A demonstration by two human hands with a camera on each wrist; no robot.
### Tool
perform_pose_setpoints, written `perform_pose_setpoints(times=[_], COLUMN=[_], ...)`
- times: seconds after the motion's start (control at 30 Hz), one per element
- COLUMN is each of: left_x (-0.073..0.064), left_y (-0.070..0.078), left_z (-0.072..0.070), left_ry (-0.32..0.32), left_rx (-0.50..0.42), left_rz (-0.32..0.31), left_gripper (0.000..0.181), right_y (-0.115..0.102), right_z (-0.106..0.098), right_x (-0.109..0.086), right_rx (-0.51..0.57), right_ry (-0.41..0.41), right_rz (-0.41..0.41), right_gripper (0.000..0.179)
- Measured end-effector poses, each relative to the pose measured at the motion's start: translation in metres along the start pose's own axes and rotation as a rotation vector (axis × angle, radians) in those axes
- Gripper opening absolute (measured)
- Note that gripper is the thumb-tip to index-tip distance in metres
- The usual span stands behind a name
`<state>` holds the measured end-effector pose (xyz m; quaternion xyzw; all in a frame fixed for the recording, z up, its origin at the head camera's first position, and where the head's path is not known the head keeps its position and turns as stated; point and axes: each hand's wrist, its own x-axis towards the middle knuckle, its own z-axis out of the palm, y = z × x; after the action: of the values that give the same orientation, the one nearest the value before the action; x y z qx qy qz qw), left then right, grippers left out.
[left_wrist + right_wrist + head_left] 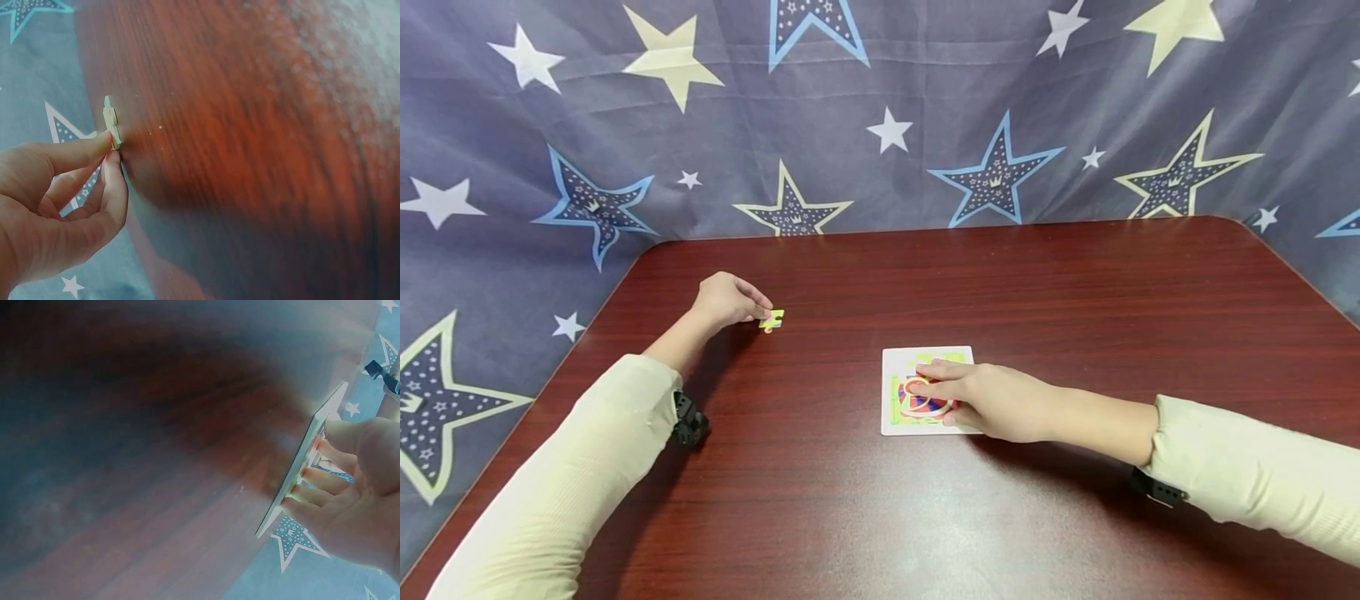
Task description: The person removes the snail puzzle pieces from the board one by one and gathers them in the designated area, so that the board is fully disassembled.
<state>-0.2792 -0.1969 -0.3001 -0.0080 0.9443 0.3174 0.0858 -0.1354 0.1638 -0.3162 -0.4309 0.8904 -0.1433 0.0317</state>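
From the head view: pinches a small yellow-green puzzle piece [774, 318] between the fingertips of the left hand [732, 300], toward ten o'clock on the reddish-brown desk [850, 292]. Notched on the edge toward three o'clock. Rests the right hand [992, 400] on a white-bordered board [904, 360] near mid-desk, with extended fingers across a printed picture in red, blue and yellow-green. Set across the board from just past three o'clock. Lies well apart, board from piece, at about four o'clock. Covered to the wrists in pale sleeves [557, 467], with a dark wrist device [688, 419] on each arm. Hung beyond the desk toward twelve o'clock: grey-blue star-patterned cloth [715, 150].

From the left wrist view: grips the piece nearly edge-on, between nine and ten o'clock from the centre, in a narrow fingertip pinch. Juts from the fingers toward twelve o'clock. Cannot tell about contact between piece and desk.

From the right wrist view: touches the board's face with spread fingers, holding nothing between them. Slants edge-on at three o'clock, from one o'clock down to seven.
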Motion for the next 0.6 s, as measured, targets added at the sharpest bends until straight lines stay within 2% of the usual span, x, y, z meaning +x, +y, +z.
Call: perform_pose_setpoints(times=[0.37, 0.6], left_x=[0.0006, 0.0007], left_y=[-0.0018, -0.0003], left_z=[0.0015, 0.0004], left_ry=[0.010, -0.004], left_rx=[0.023, -0.006], left_rz=[0.005, -0.009], left_gripper=[0.023, 0.024], right_y=[0.0016, 0.0022], right_z=[0.0015, 0.0007], right_x=[0.0009, 0.0011], right_rx=[-0.019, -0.017], right_ry=[0.010, 0.011], right_rz=[-0.006, -0.012], right_gripper=[0.052, 0.053])
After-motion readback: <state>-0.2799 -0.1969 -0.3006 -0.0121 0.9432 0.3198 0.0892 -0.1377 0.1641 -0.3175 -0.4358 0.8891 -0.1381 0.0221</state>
